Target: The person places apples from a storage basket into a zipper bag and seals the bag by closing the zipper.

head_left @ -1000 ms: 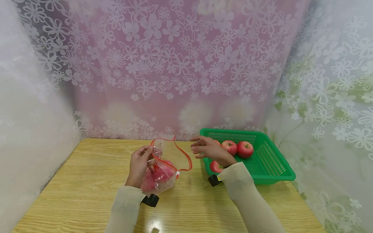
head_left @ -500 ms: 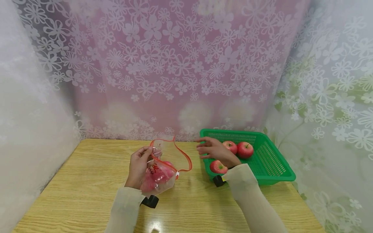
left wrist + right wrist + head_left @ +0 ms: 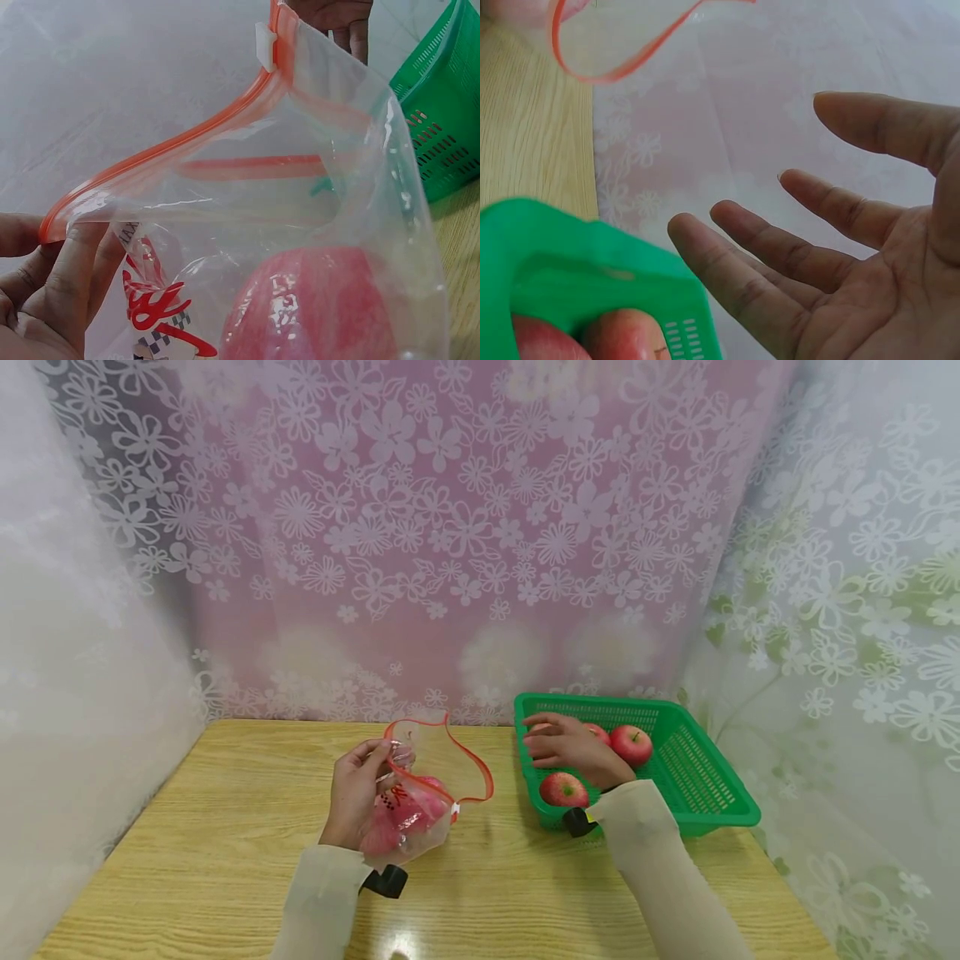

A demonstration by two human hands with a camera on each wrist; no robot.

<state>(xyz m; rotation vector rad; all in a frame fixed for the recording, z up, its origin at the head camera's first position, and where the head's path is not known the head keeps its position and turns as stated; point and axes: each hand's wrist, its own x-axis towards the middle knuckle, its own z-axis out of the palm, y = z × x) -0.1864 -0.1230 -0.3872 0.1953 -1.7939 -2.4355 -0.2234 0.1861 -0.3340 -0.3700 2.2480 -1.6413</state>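
My left hand (image 3: 354,795) pinches the rim of a clear zipper bag (image 3: 180,139) with an orange-red edge and a white slider. The bag's mouth gapes open, and red apples (image 3: 300,307) lie inside it. Over the left part of a green plastic basket (image 3: 720,818) hovers my right hand (image 3: 576,750), holding nothing, its fingers spread in the right wrist view. Below that hand sits one red apple (image 3: 564,790); another apple (image 3: 632,746) rests to its right. More apples behind the hand are partly hidden by it.
Both the bag and the basket stand on a wood-grain table (image 3: 202,843), the basket at its right side. A pink flowered curtain (image 3: 450,568) hangs along the back edge, with pale flowered sheets at both sides.
My right hand has moved right, from beside the basket's left rim to over the basket. The front apple has come more into view. The left hand and bag stay nearly in place.
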